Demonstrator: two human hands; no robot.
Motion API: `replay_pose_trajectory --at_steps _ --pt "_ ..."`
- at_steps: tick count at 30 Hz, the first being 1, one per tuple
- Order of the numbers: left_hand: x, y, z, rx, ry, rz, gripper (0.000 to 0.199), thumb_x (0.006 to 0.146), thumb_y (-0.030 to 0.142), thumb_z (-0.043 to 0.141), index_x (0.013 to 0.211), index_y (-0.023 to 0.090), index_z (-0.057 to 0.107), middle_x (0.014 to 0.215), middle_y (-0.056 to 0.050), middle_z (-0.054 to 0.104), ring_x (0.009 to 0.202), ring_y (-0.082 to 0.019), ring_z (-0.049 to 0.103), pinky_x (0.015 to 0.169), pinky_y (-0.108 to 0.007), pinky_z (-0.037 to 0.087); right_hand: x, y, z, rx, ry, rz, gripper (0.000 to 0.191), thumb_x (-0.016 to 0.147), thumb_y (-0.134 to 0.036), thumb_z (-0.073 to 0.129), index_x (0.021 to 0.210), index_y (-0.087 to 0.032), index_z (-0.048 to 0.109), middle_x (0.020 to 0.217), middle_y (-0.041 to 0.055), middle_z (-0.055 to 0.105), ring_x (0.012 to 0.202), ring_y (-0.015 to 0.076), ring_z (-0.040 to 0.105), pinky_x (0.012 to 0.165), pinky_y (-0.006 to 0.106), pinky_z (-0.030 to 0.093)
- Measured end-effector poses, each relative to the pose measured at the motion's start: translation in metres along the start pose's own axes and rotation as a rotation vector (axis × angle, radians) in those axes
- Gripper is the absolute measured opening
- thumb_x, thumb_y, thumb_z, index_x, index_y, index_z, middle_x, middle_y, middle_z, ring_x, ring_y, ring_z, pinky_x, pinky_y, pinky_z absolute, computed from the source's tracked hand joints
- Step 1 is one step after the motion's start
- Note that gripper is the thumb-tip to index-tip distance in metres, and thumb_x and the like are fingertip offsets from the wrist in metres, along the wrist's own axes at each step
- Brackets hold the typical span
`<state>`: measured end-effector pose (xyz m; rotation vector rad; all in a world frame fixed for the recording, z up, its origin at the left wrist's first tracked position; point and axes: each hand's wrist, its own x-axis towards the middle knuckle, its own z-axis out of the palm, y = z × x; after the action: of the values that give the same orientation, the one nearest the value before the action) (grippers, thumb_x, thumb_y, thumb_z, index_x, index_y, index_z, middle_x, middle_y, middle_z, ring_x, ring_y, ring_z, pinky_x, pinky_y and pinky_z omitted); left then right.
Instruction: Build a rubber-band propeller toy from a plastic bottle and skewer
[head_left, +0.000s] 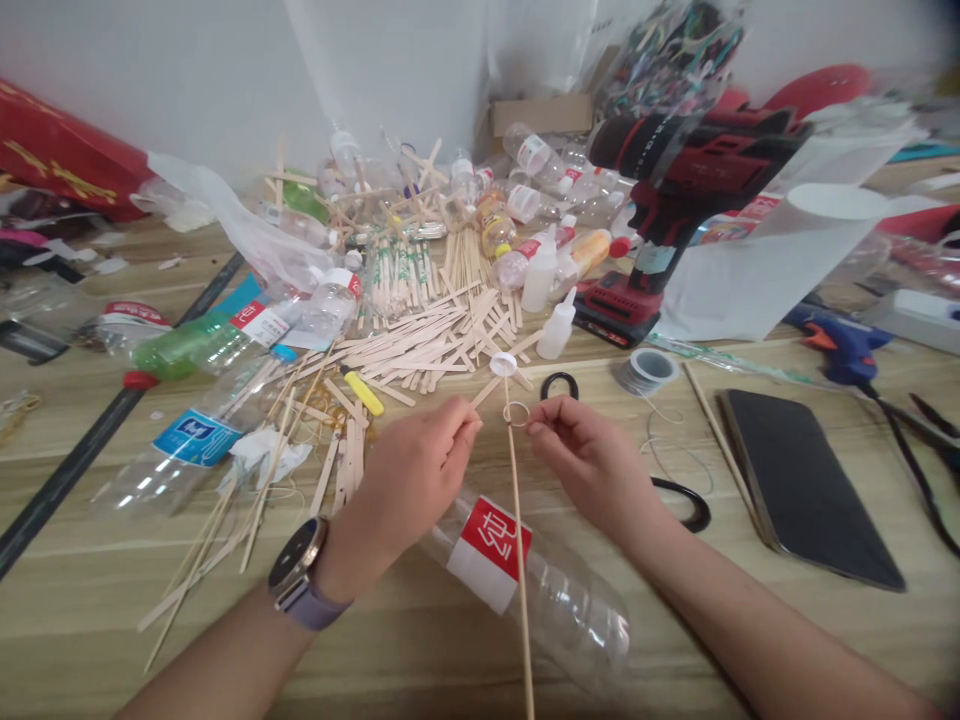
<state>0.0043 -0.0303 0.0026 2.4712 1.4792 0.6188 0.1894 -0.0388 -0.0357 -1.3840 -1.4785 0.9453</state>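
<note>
Slender pale wooden stick (523, 590) runs from six o'clock toward twelve, over a clear plastic bottle (574, 595). Right hand (589, 455), at three o'clock, pinches a small pale ring (520, 403); left hand (420, 460), at nine, is closed, contents indeterminable.

a red and black cordless drill (679, 180) stands upright on a wooden tabletop (60, 620). to its right, a blue glue gun (847, 345) lies beyond a dark phone (810, 480). left of the drill, two white squeeze bottles (556, 328) stand near scattered flat wooden sticks (420, 345).
</note>
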Motion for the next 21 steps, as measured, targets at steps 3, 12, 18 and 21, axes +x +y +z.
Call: replay_pose_trajectory --at_steps 3,12,18,21 --pt "-0.0031 -0.0007 0.0010 -0.026 0.011 -0.009 0.022 0.094 0.023 0.039 0.078 0.021 0.054 0.057 0.005 0.054 0.050 -0.012 0.051 0.051 -0.024 0.033 0.0003 -0.0006 0.0000 -0.018 -0.016 0.006 0.009 0.078 -0.029 0.054 0.073 -0.022 0.055 0.060 -0.0030 0.050 0.055 0.0133 0.044 0.051 0.026 0.034" --pt "-0.0001 -0.0006 0.0018 -0.093 -0.060 -0.071 0.020 0.092 0.020 0.041 0.089 0.017 0.061 0.058 0.003 0.057 0.050 -0.014 0.053 0.053 -0.025 0.034 0.0010 -0.0005 0.0008 0.170 -0.035 0.054 0.013 0.078 -0.034 0.056 0.077 -0.021 0.057 0.066 -0.0007 0.055 0.059 0.0145 0.047 0.053 0.028 0.038" --pt "-0.0008 -0.0017 0.0021 -0.100 -0.080 -0.011 0.030 0.087 0.012 0.040 0.100 0.016 0.067 0.062 0.001 0.065 0.051 -0.014 0.055 0.055 -0.027 0.037 0.0002 -0.0003 0.0029 0.126 -0.019 0.038 0.009 0.076 -0.029 0.058 0.076 -0.021 0.058 0.067 -0.0006 0.056 0.061 0.0149 0.050 0.055 0.028 0.038" --pt "-0.0006 -0.0027 0.0042 -0.102 -0.052 -0.005 0.029 0.087 0.011 0.041 0.097 0.016 0.067 0.064 0.000 0.066 0.054 -0.014 0.057 0.056 -0.026 0.038 0.0001 0.0001 0.0047 0.189 -0.041 0.078 0.008 0.075 -0.029 0.059 0.076 -0.021 0.059 0.067 -0.0007 0.056 0.060 0.0148 0.049 0.055 0.027 0.038"
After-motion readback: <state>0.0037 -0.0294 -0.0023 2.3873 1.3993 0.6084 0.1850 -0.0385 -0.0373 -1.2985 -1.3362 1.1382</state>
